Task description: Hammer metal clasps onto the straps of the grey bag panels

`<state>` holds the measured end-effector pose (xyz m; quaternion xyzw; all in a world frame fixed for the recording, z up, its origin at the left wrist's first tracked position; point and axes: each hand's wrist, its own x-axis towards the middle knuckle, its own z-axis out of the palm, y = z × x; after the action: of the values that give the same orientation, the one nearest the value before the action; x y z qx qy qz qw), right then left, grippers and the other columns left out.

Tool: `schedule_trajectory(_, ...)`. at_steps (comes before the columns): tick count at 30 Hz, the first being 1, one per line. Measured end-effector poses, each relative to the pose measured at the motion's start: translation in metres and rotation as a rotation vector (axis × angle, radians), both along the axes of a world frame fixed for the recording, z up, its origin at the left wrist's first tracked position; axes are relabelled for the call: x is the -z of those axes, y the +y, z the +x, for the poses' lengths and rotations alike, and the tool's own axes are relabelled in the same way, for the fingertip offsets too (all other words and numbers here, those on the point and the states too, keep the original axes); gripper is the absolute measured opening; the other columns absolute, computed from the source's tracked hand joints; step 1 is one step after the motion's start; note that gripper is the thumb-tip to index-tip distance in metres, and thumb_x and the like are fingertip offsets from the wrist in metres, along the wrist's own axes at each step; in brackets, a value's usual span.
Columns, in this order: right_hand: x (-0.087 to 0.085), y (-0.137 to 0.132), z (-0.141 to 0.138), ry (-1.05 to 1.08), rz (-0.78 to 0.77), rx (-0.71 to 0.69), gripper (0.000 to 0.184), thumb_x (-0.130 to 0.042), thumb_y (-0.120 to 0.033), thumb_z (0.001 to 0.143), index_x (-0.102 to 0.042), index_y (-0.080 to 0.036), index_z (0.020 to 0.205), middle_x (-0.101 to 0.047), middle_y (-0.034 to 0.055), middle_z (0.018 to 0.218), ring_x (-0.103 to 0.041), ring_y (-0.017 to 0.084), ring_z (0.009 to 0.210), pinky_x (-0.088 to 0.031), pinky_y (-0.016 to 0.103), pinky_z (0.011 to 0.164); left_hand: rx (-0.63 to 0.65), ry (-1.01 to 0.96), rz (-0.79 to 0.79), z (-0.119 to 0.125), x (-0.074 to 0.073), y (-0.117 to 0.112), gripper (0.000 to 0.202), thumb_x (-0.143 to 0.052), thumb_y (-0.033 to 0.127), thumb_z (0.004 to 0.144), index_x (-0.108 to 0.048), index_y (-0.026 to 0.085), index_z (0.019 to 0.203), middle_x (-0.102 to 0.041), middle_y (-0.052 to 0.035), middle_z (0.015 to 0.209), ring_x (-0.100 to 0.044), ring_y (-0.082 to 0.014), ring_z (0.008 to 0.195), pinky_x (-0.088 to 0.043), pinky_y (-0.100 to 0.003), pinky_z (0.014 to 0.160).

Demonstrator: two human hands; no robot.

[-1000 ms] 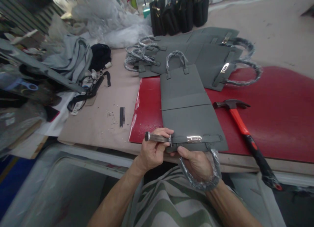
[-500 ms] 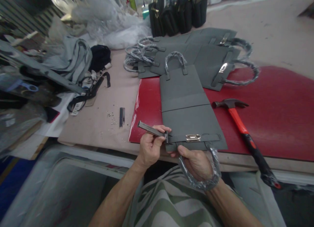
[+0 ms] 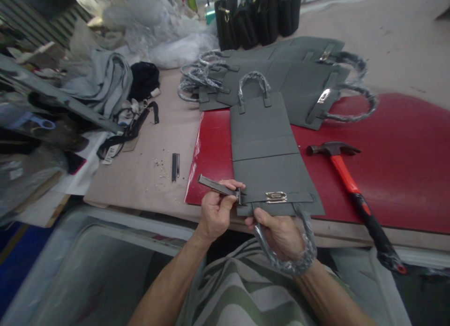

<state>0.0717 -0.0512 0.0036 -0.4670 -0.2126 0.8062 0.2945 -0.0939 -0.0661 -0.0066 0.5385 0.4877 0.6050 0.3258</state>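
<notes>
A grey bag panel (image 3: pixel 269 173) lies lengthwise before me, its near end at the table edge. Across that end runs a strap with a shiny metal clasp (image 3: pixel 276 197). My left hand (image 3: pixel 215 218) is closed at the panel's left corner, pinching a narrow dark strip (image 3: pixel 213 183) with a small dark metal piece at its inner end. Whether the strip is leather or metal I cannot tell. My right hand (image 3: pixel 279 234) grips the panel's near edge, thumb on top, with the wrist inside a plastic-wrapped handle (image 3: pixel 298 266). Its other fingers are mostly hidden underneath.
A claw hammer (image 3: pixel 342 171) lies on the red mat (image 3: pixel 393 171) to the right. More grey panels (image 3: pixel 298 77) with wrapped handles are farther back, before black bags (image 3: pixel 260 18). Two short dark bars (image 3: pixel 176 167) and tiny loose bits (image 3: pixel 161 169) lie left.
My hands hold the same grips at the panel's near end. The view has shifted slightly, and the panel's right near corner appears a little farther left.
</notes>
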Motion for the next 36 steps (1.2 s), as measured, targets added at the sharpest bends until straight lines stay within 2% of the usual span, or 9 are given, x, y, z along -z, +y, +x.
schedule_trajectory(5,-0.001,0.0,-0.003,-0.024,0.034,0.027,0.044,-0.09,-0.052,0.051,-0.073,-0.015,0.07,-0.07,0.0067,0.065,-0.062,0.018,0.062,-0.05,0.031,0.064,-0.002,-0.002,-0.024,0.0,0.001,0.0,0.009,-0.056,0.023,0.097,-0.058,0.018,0.103,-0.069,-0.0087,0.107,-0.07,-0.0226,0.101,-0.055,-0.04,0.093)
schedule_trajectory(9,0.002,-0.001,-0.001,-0.055,0.051,0.005,0.042,-0.089,-0.053,0.053,-0.074,-0.015,0.065,-0.071,0.0078,0.066,-0.062,0.019,0.064,-0.048,0.032,0.066,-0.001,-0.017,-0.04,-0.001,-0.001,0.0,0.009,-0.056,0.023,0.097,-0.059,0.018,0.103,-0.068,-0.0091,0.106,-0.07,-0.0227,0.1,-0.055,-0.039,0.092)
schedule_trajectory(16,0.014,-0.005,0.005,-0.09,0.023,-0.057,0.047,-0.088,-0.059,0.051,-0.077,-0.016,0.065,-0.074,0.0103,0.075,-0.065,0.023,0.076,-0.049,0.036,0.078,0.018,-0.029,-0.028,-0.001,-0.003,-0.002,0.009,-0.055,0.022,0.096,-0.058,0.017,0.103,-0.068,-0.009,0.106,-0.07,-0.023,0.099,-0.056,-0.039,0.09)
schedule_trajectory(20,0.016,-0.006,0.006,-0.095,0.001,-0.06,0.045,-0.088,-0.058,0.052,-0.077,-0.016,0.065,-0.074,0.0101,0.076,-0.064,0.022,0.074,-0.049,0.036,0.076,0.004,0.085,0.011,-0.001,0.0,-0.004,0.009,-0.054,0.023,0.097,-0.058,0.018,0.103,-0.069,-0.0092,0.106,-0.069,-0.0229,0.101,-0.055,-0.041,0.092)
schedule_trajectory(25,0.004,-0.001,0.001,-0.037,0.034,0.014,0.038,-0.09,-0.049,0.053,-0.073,-0.016,0.062,-0.071,0.0072,0.067,-0.062,0.019,0.067,-0.052,0.032,0.069,0.007,0.203,0.032,-0.002,-0.004,0.003,0.01,-0.054,0.024,0.096,-0.058,0.018,0.102,-0.07,-0.0103,0.105,-0.068,-0.022,0.1,-0.054,-0.039,0.09)
schedule_trajectory(27,-0.003,0.004,-0.003,-0.013,0.025,0.073,0.037,-0.091,-0.043,0.052,-0.072,-0.016,0.069,-0.069,0.0051,0.066,-0.061,0.017,0.062,-0.052,0.029,0.061,0.02,0.23,0.026,-0.003,-0.009,0.012,0.01,-0.054,0.024,0.095,-0.058,0.018,0.102,-0.071,-0.0099,0.103,-0.069,-0.0209,0.097,-0.055,-0.035,0.086)
schedule_trajectory(30,-0.008,0.013,-0.009,0.009,0.05,0.158,0.049,-0.094,-0.039,0.048,-0.071,-0.016,0.085,-0.069,0.0037,0.072,-0.062,0.016,0.058,-0.05,0.027,0.053,0.05,0.251,0.011,-0.005,-0.013,0.028,0.01,-0.053,0.021,0.093,-0.058,0.018,0.101,-0.071,-0.0092,0.101,-0.069,-0.0198,0.094,-0.055,-0.033,0.083)
schedule_trajectory(33,-0.002,0.019,-0.01,-0.015,0.115,0.179,0.054,-0.093,-0.042,0.049,-0.067,-0.016,0.089,-0.069,0.0034,0.072,-0.062,0.018,0.056,-0.05,0.028,0.05,0.074,0.287,0.006,-0.004,-0.012,0.039,0.012,-0.053,0.016,0.09,-0.059,0.018,0.1,-0.071,-0.0083,0.1,-0.069,-0.0197,0.093,-0.055,-0.033,0.084)
schedule_trajectory(36,0.009,0.018,-0.001,-0.085,0.176,0.104,0.051,-0.09,-0.05,0.051,-0.067,-0.015,0.08,-0.066,0.0041,0.066,-0.061,0.018,0.055,-0.048,0.029,0.05,0.098,0.33,0.03,-0.002,-0.005,0.042,0.015,-0.052,0.013,0.088,-0.059,0.018,0.1,-0.07,-0.0082,0.1,-0.069,-0.0196,0.095,-0.055,-0.033,0.086)
